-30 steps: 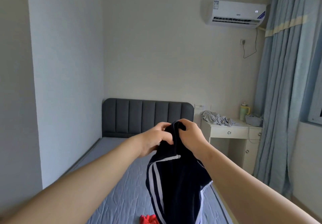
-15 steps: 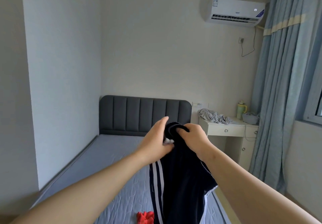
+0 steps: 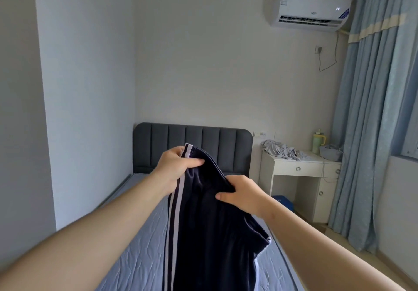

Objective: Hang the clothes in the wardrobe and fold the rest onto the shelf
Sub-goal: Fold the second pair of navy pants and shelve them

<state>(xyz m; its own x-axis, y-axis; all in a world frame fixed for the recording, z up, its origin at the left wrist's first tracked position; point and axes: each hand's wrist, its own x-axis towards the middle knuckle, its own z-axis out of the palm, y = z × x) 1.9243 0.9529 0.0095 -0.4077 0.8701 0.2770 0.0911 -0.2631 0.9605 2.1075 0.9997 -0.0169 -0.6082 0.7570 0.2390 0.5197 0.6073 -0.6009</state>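
Observation:
A pair of dark navy trousers [image 3: 203, 234] with white side stripes hangs in front of me above the bed. My left hand [image 3: 176, 166] grips the elastic waistband at its upper left corner, by the stripes. My right hand [image 3: 239, 195] pinches the waistband lower and to the right. The waistband is stretched between both hands, and the legs drop out of view at the bottom edge.
A bed with a blue-grey mattress [image 3: 135, 256] and dark grey headboard [image 3: 192, 143] lies below. At the right, a white bedside desk [image 3: 298, 173] carries crumpled grey clothes [image 3: 282, 151], a green bottle [image 3: 317, 142] and a grey bowl. Blue curtains [image 3: 373, 121] hang at the right.
My hands have drawn apart along the waistband, the left rising, the right dropping to the right. The trousers are spread wider. The red item on the mattress is now out of view.

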